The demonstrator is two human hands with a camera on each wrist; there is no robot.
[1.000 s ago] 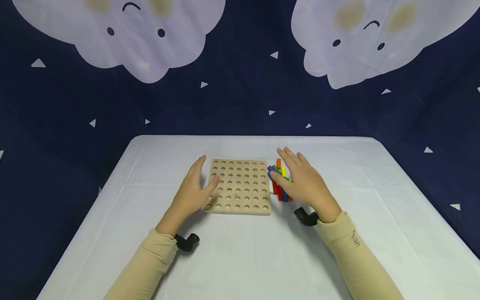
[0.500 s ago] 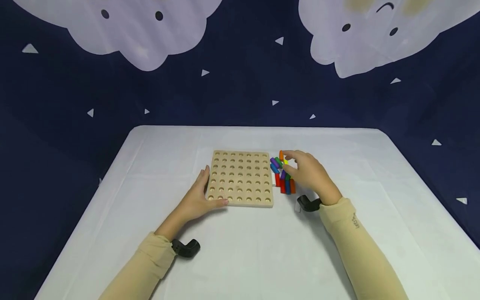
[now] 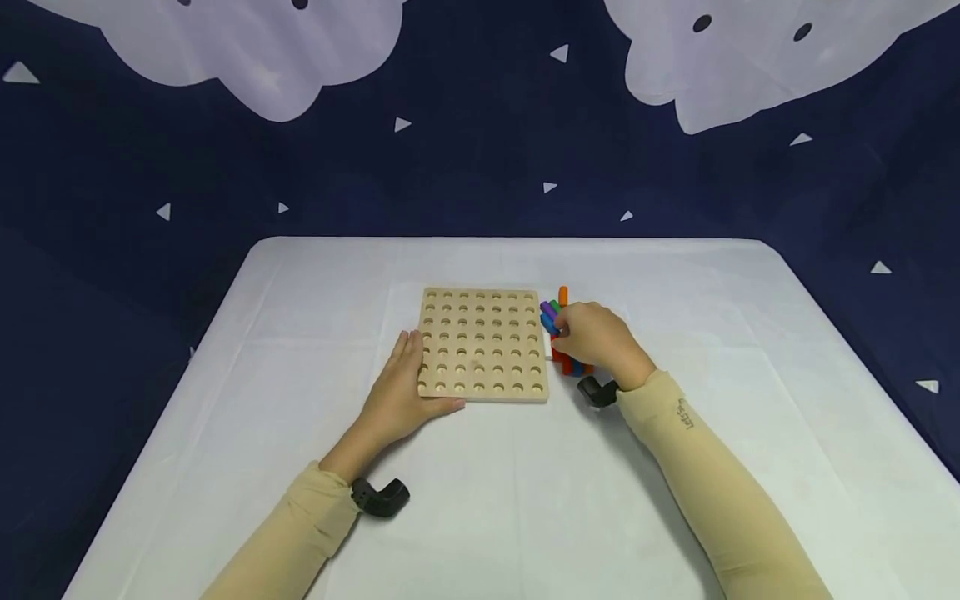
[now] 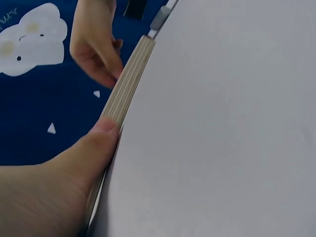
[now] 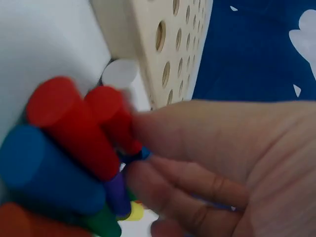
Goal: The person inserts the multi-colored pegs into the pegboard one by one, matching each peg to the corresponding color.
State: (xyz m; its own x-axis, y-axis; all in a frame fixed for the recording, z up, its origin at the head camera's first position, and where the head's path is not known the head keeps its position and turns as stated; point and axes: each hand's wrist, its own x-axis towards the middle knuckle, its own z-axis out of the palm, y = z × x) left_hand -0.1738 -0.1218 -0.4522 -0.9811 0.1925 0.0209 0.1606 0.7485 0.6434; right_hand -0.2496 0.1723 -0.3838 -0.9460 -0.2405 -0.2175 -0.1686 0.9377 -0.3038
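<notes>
From above, the left hand (image 3: 401,392) rests flat against the wooden pegboard (image 3: 482,343) on the white table (image 3: 675,317), fingers straight. The right hand (image 3: 592,337) curls over the pile of coloured pegs (image 3: 552,315) just beside it. Up close, its fingers (image 5: 187,143) seem to pinch a red peg (image 5: 111,111), though it's blurry.

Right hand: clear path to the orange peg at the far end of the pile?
Probably yes. The right hand sits on the peg pile, fingers curled among the pegs, and the orange peg pokes out uncovered just beyond them. Nothing lies between; the wooden pegboard is off to the side.
</notes>
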